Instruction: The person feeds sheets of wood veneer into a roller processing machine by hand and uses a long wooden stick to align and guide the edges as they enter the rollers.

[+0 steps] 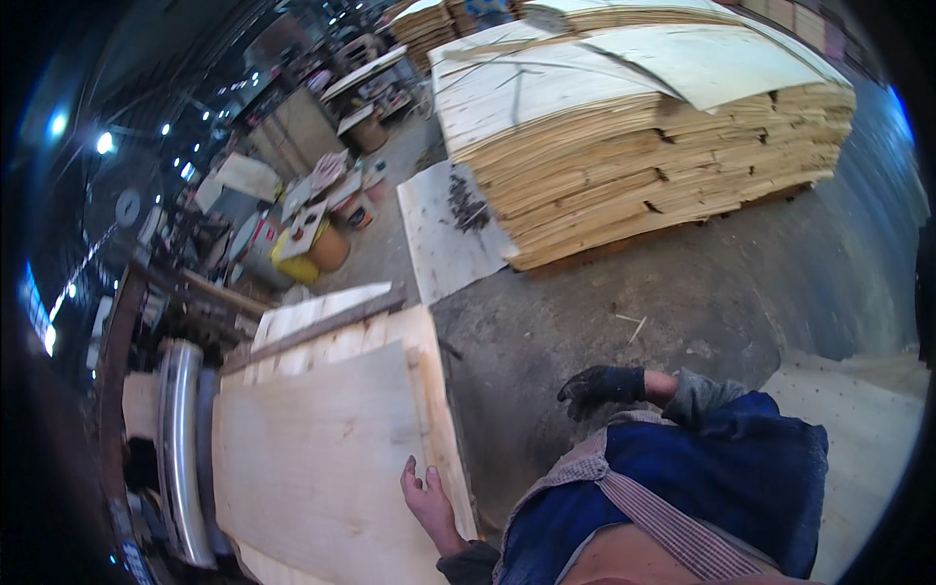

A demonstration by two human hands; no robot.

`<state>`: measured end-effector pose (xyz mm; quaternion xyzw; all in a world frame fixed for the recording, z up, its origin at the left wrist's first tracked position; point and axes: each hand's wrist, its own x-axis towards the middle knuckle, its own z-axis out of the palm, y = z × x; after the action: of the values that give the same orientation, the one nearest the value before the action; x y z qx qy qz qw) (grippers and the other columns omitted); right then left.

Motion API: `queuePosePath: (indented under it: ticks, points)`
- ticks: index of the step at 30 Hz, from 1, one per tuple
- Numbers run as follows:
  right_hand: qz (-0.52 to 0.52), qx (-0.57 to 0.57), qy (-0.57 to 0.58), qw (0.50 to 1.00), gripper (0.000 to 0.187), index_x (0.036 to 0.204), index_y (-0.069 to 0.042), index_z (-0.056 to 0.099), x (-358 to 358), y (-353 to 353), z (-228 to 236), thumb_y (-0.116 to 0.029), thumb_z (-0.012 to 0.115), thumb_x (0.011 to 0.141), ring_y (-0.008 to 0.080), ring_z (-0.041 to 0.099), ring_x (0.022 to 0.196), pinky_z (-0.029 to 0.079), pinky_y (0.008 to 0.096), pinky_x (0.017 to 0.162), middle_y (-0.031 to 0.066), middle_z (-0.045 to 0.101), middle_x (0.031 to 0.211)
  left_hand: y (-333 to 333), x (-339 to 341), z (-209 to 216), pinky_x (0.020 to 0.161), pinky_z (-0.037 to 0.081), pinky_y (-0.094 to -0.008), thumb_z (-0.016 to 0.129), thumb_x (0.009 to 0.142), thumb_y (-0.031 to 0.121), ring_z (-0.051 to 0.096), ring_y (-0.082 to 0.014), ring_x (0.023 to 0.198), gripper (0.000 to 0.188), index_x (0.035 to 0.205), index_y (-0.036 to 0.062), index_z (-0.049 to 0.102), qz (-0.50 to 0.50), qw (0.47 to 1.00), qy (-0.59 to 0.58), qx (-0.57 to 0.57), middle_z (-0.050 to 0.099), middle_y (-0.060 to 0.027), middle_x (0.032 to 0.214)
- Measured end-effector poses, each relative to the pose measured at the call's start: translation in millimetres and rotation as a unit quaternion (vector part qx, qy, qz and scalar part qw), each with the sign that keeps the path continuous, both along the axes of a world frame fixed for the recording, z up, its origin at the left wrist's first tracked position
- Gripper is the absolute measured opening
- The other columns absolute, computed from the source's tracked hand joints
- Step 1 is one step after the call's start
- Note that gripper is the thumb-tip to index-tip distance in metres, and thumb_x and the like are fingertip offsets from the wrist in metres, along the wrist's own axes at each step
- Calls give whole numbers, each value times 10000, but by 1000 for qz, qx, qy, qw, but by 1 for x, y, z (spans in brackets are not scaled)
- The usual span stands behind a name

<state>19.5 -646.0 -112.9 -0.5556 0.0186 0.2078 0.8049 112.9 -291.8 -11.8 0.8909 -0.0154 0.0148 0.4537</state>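
My left hand (429, 502) is bare, with its fingers apart and nothing in them. It hovers over or touches the right edge of a pale wood veneer sheet (312, 448); contact cannot be made out. Under that sheet lies another light wood sheet (427, 341), its edge showing along the right. My right hand (600, 387) wears a dark glove and hangs in front of my body above the concrete floor. Its fingers are loosely bent and apart, with nothing visible in them.
A shiny metal roller (182, 448) runs along the sheets' left side. A dark wooden bar (322, 327) crosses their far end. Beyond stands a tall veneer stack (663, 166), beside a loose sheet (439, 239) on the floor. Buckets (327, 249) and clutter fill the far left.
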Motion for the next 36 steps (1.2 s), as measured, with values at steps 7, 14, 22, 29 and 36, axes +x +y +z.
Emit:
queuePosePath:
  ticks: [7, 14, 22, 29, 36]
  points:
    - [-201, 63, 102, 972, 244, 1051, -63, 616, -77, -153, -21, -201, 566, 857, 247, 625, 885, 506, 336, 772, 125, 647, 963, -174, 46, -26, 939, 386, -339, 591, 812, 88, 507, -262, 1104, 411, 1200, -21, 508, -221, 974, -37, -44, 530, -160, 1197]
    - [-549, 182, -68, 813, 323, 1190, -75, 519, -132, -396, -45, -232, 503, 909, 271, 575, 1014, 462, 404, 885, 99, 614, 1075, -361, 38, 9, 964, 381, -339, 604, 806, 107, 509, -274, 1120, 398, 1176, -15, 523, -400, 915, -39, 26, 534, -169, 1190]
    - [-533, -127, -358, 756, 387, 1290, -99, 416, -83, -595, 6, -140, 362, 909, 226, 374, 1263, 285, 377, 1090, 80, 415, 1354, -496, 74, -1, 908, 414, -332, 604, 812, 136, 531, -267, 1092, 387, 1174, 18, 541, -492, 870, -14, 43, 557, -153, 1167]
    - [-618, 189, -165, 745, 279, 1131, -68, 526, -10, -721, 20, -231, 513, 905, 245, 520, 1075, 465, 380, 890, 128, 545, 1165, -625, 142, -28, 907, 418, -326, 602, 816, 145, 544, -259, 1084, 416, 1203, 13, 524, -521, 853, 23, 22, 566, -160, 1175]
    - [-690, -8, -159, 706, 430, 1206, 14, 497, 34, -740, 139, -135, 634, 827, 241, 498, 1143, 396, 372, 992, 142, 548, 1189, -748, 179, 16, 896, 438, -316, 566, 845, 92, 568, -243, 1059, 368, 1193, -16, 513, -569, 816, 95, -45, 586, -181, 1141]
